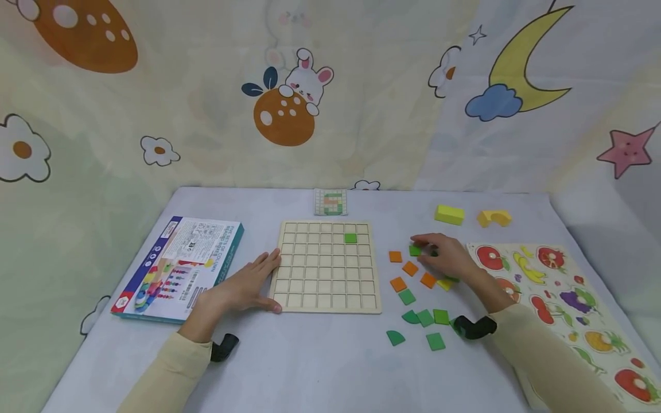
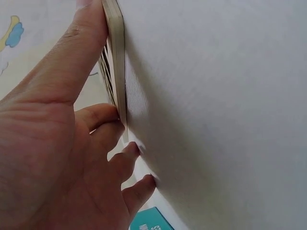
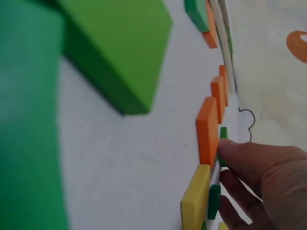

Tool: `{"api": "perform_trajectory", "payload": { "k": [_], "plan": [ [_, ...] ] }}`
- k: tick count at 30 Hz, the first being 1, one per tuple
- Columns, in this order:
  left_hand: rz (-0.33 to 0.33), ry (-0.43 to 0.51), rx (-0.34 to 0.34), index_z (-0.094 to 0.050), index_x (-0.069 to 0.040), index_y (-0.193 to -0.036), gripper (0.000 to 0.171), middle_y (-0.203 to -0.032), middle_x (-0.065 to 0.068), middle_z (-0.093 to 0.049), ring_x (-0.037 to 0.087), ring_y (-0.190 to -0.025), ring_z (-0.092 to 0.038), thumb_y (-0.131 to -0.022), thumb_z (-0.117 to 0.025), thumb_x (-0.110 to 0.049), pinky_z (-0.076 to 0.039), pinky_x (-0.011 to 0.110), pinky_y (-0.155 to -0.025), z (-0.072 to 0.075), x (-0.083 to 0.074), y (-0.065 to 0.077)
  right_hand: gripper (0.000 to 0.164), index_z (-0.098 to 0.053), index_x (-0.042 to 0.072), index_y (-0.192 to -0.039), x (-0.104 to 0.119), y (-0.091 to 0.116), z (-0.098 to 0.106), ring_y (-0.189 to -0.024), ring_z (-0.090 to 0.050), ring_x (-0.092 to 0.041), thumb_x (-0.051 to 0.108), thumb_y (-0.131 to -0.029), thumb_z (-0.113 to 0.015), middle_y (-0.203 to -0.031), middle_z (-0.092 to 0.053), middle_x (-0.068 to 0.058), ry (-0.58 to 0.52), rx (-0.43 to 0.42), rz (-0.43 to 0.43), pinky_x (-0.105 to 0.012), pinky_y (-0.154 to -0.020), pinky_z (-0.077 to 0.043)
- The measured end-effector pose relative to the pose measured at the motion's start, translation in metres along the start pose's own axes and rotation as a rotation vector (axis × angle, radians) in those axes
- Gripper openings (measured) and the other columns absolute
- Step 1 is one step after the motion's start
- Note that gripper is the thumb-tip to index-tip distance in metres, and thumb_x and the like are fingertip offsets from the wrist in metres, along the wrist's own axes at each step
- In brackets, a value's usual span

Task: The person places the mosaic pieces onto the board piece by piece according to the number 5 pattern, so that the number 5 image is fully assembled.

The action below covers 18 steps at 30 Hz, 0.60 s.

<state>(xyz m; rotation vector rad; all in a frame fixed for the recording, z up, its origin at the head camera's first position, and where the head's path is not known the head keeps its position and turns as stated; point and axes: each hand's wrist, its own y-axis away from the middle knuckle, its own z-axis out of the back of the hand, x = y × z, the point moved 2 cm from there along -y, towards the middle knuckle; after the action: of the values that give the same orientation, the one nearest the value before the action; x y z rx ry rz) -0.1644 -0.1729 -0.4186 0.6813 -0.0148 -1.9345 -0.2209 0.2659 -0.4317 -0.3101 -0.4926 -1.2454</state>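
On the table lies a pale wooden grid board point(image 1: 325, 273) with one green square tile point(image 1: 350, 238) in a cell near its upper right. My left hand point(image 1: 238, 288) rests against the board's left edge, thumb at the near corner and fingers spread along the side; the left wrist view shows them touching the board's edge point(image 2: 118, 57). To the right of the board, my right hand point(image 1: 448, 256) pinches a small green tile point(image 1: 415, 250) between thumb and fingers. In the right wrist view the thumb presses on this green tile point(image 3: 223, 136); the fingertips behind it are partly hidden.
Orange tiles point(image 1: 395, 256), a yellow tile point(image 1: 445, 284) and several green pieces point(image 1: 435, 342) lie scattered right of the board. A small pattern card point(image 1: 331, 202) is behind it. A boxed set point(image 1: 181, 264) lies left, yellow blocks point(image 1: 449, 214) back right, a fruit-picture board point(image 1: 555, 298) far right.
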Motion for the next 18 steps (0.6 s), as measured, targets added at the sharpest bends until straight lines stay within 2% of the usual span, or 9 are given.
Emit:
{"api": "perform_trajectory", "payload": {
  "k": [5, 8, 12, 18],
  "plan": [
    [-0.002, 0.0, 0.004, -0.016, -0.003, -0.155, 0.116, -0.165, 0.011, -0.004, 0.037, -0.151, -0.006, -0.07, -0.081, -0.048, -0.013, 0.056, -0.121, -0.002, 0.002, -0.001, 0.046, -0.057, 0.009, -0.134, 0.004, -0.003, -0.003, -0.11, -0.059, -0.031, 0.007, -0.089, -0.067, -0.121, -0.066, -0.013, 0.001, -0.028, -0.023, -0.051, -0.099, -0.05],
    [0.003, 0.005, 0.004, -0.016, -0.004, -0.155, 0.116, -0.165, 0.01, -0.004, 0.035, -0.151, -0.005, -0.07, -0.081, -0.048, -0.013, 0.055, -0.122, -0.002, 0.002, -0.001, 0.047, -0.056, 0.008, -0.134, 0.014, -0.008, -0.001, -0.112, -0.059, -0.032, 0.007, -0.089, -0.067, -0.12, -0.066, -0.014, -0.028, -0.034, -0.02, -0.051, -0.1, -0.05],
    [0.001, 0.007, 0.003, -0.017, -0.003, -0.155, 0.115, -0.165, 0.011, -0.005, 0.036, -0.151, -0.006, -0.07, -0.081, -0.048, -0.013, 0.056, -0.121, -0.001, 0.001, 0.001, 0.046, -0.057, 0.01, -0.134, 0.041, -0.023, -0.003, -0.114, -0.059, -0.031, 0.011, -0.089, -0.067, -0.121, -0.067, -0.012, -0.087, -0.03, -0.005, -0.05, -0.102, -0.048],
    [-0.012, 0.016, 0.001, -0.017, -0.003, -0.155, 0.115, -0.165, 0.012, -0.004, 0.037, -0.151, -0.006, -0.071, -0.081, -0.048, -0.013, 0.057, -0.121, -0.002, 0.001, 0.001, 0.046, -0.059, 0.01, -0.133, 0.093, -0.057, -0.025, -0.113, -0.059, -0.027, 0.011, -0.088, -0.068, -0.121, -0.068, -0.01, -0.153, 0.0, 0.031, -0.045, -0.103, -0.047]
  ]
}}
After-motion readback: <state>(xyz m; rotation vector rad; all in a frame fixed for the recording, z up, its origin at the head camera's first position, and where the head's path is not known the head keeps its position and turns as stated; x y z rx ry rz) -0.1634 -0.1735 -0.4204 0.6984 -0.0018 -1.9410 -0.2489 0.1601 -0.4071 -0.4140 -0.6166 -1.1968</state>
